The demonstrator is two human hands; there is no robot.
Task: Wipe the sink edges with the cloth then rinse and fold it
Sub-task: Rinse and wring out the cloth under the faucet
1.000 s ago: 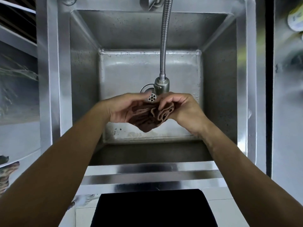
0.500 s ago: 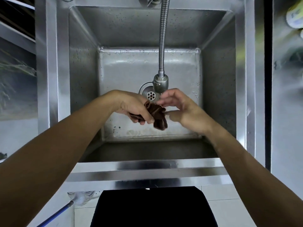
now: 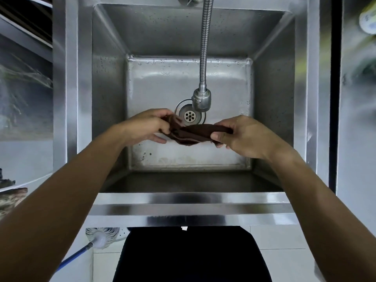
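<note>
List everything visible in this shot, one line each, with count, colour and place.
sink: one, stainless steel, fills the middle of the view
drain: one, silver, centre of the sink floor
faucet hose: one, silver, hangs from the back rim, its head just over the drain
cloth: one, dark brown, stretched between both hands above the sink floor
brush: one, white head on a blue handle, on the floor at lower left
bottle: one, blurred, pale with yellow, upper right edge
left hand: one, pinches the cloth's left end
right hand: one, pinches the cloth's right end
</note>
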